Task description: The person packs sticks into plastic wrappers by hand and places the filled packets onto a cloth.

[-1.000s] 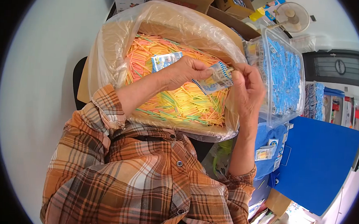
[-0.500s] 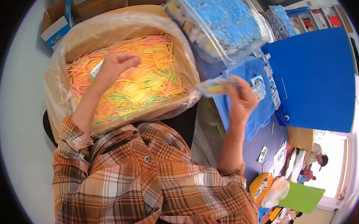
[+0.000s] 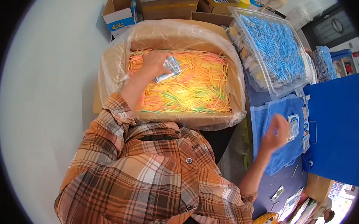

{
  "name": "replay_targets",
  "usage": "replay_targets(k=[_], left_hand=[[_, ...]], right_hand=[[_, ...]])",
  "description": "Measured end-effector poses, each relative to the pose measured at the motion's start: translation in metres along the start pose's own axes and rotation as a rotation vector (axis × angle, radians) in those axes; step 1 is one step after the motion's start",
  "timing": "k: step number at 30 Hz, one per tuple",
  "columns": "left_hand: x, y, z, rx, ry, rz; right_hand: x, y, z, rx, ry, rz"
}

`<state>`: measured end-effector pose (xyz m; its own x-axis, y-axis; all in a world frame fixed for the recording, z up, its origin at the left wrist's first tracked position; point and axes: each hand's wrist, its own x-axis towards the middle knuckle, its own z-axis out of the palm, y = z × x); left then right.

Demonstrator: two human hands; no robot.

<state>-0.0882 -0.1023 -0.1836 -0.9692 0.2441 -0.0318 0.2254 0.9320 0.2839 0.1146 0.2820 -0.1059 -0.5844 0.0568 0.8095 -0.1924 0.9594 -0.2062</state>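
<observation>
A plastic-lined carton point(image 3: 179, 119) holds a mass of thin orange, yellow, pink and green sticks point(image 3: 201, 81). Over its left part, my left hand point(image 3: 152, 63) is closed on a small blue-and-white packet point(image 3: 170, 69), whose contents I cannot make out. My right hand point(image 3: 277, 131) is raised over a blue towel point(image 3: 263, 119) on the table. Its fingers look curled, but motion blurs them, and no held thing shows. Just beyond that hand lie small printed packets point(image 3: 294, 124) at the towel's far side.
A clear plastic tub point(image 3: 265, 77) full of blue-striped packets stands right of the carton. A large blue panel point(image 3: 339, 123) rises at the right. Open cardboard boxes point(image 3: 119, 11) stand behind. A yellow basket point(image 3: 265, 222) sits at the table's near end.
My view has shifted left. My left hand has closed on the packet among the sticks. My right hand has moved over the towel; the packet it held no longer shows.
</observation>
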Motion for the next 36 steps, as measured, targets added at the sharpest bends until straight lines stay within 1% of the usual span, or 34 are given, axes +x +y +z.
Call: replay_targets(k=[1,2,3,5,7,9,12,13,16,19,22,25,28,30,31,33,34,36], left_hand=[[0.001,0.003,-0.003,0.009,-0.034,-0.025],[0.001,0.005,-0.005,0.014,-0.067,-0.05],[0.003,0.006,-0.006,0.019,-0.1,-0.076],[0.004,0.008,-0.005,0.049,-0.033,-0.069],[0.003,0.011,-0.004,0.064,-0.013,-0.072],[0.004,0.015,-0.012,0.068,-0.029,-0.076],[0.008,0.015,-0.011,0.07,-0.092,-0.096],[0.009,0.016,-0.012,0.063,-0.068,-0.085],[0.007,0.02,-0.015,0.039,-0.022,-0.064],[0.006,0.024,-0.019,0.019,0.002,-0.054],[0.005,0.026,-0.021,0.007,0.021,-0.041],[0.004,0.027,-0.021,-0.01,0.054,-0.032],[0.003,0.031,-0.02,-0.054,0.134,0.02],[0.003,0.032,-0.013,-0.1,0.229,0.079],[0.005,0.033,-0.006,-0.197,0.266,0.131],[0.01,0.035,0.009,-0.39,0.337,0.234],[0.009,0.04,0.008,-0.564,0.384,0.262],[0.003,0.056,0.007,-0.911,0.469,0.309]], right_hand=[[0.011,-0.027,0.018,0.094,-0.18,-0.012],[0.018,-0.047,0.043,0.242,-0.302,-0.033],[0.027,-0.064,0.07,0.304,-0.409,-0.048],[0.044,-0.078,0.128,0.272,-0.633,-0.06],[0.055,-0.062,0.191,0.068,-0.698,-0.253],[0.058,-0.05,0.243,-0.083,-0.761,-0.293],[0.06,-0.049,0.276,-0.299,-0.895,-0.36],[0.06,-0.052,0.279,-0.37,-0.953,-0.384],[0.061,-0.057,0.28,-0.464,-0.985,-0.511],[0.059,-0.058,0.28,-0.547,-0.939,-0.602],[0.062,-0.052,0.274,-0.534,-0.955,-0.629],[0.065,-0.046,0.27,-0.421,-0.861,-0.569],[0.071,-0.042,0.258,-0.249,-0.952,-0.364],[0.073,-0.041,0.249,-0.073,-0.856,-0.337],[0.074,-0.041,0.244,0.017,-0.807,-0.326],[0.088,-0.066,0.217,0.105,-0.844,-0.16],[0.095,-0.077,0.204,0.152,-0.861,-0.075],[0.101,-0.083,0.189,0.239,-0.986,0.074]])
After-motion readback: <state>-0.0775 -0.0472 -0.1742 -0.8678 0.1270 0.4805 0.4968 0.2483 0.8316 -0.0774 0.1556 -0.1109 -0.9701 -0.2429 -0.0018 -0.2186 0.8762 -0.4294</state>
